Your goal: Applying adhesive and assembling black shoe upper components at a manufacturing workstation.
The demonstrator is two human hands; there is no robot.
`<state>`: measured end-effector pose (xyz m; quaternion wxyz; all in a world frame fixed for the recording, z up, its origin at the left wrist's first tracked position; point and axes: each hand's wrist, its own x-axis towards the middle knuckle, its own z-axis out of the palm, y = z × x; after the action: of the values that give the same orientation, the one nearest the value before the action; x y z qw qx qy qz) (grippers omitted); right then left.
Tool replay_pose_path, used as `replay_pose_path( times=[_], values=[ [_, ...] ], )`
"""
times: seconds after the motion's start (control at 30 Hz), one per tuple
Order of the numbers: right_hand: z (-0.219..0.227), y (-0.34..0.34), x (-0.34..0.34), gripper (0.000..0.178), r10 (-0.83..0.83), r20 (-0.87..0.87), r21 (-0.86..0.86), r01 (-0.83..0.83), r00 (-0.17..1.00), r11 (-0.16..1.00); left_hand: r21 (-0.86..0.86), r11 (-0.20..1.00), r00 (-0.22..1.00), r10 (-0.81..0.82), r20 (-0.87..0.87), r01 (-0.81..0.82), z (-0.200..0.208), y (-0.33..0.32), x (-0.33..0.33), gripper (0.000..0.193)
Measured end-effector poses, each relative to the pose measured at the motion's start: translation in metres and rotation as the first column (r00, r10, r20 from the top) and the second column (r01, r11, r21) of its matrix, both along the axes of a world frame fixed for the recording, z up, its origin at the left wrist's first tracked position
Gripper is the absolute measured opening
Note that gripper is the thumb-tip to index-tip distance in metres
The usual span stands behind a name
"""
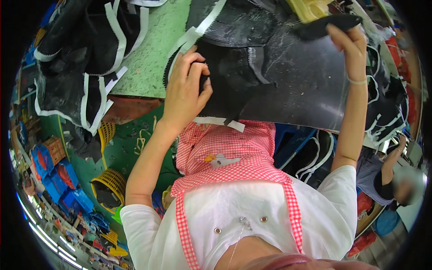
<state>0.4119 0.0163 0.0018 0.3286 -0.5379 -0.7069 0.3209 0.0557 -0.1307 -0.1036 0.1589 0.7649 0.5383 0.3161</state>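
Observation:
My left hand (186, 85) rests at the left edge of a black sheet piece (229, 76) with white zigzag-edged trim. Its fingers are curled and the thumb is drawn toward them, on that piece. Raised at the upper right, my right hand (353, 42) is closed around a long, dark, flattish tool (326, 27), whose tip is smeared by motion; its exact kind does not show. Under the black piece lies a smooth dark board (310, 90). A strip of white trim (204, 24) runs up from beside my left fingers.
White-trimmed black pieces (90, 58) are heaped on the green table (150, 58) at left, with more (387, 99) at far right. A yellow object (310, 9) sits beyond the board. Yellow baskets (108, 186) stand on the floor. Another person (382, 175) is at the right.

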Motion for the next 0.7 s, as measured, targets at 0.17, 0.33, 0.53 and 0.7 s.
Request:
replay_pose_path(
  times=[0.17, 0.33, 0.53, 0.7],
  values=[
    [-0.054, 0.049, 0.052, 0.029, -0.340, 0.423, 0.363, 0.187, 0.840, 0.913, 0.006, 0.999, 0.998, -0.046, 0.038, 0.046, 0.005, 0.018, -0.004, 0.024],
    [-0.053, 0.058, 0.070, 0.030, -0.489, -0.105, 0.135, 0.500, 0.866, 0.855, -0.023, 0.999, 0.999, 0.041, 0.033, -0.040, 0.013, -0.011, -0.030, 0.024],
    [-0.042, 0.004, -0.036, 0.016, 0.085, -0.086, -0.130, -0.095, 0.993, 0.987, -0.110, 0.989, 0.994, 0.105, 0.017, -0.103, -0.006, -0.036, -0.040, 0.055],
    [-0.045, -0.005, -0.125, 0.019, 0.566, 0.263, 0.153, -0.613, 0.782, 0.775, -0.082, 0.989, 0.992, 0.128, 0.012, -0.127, -0.016, -0.034, -0.040, 0.054]
  ],
)
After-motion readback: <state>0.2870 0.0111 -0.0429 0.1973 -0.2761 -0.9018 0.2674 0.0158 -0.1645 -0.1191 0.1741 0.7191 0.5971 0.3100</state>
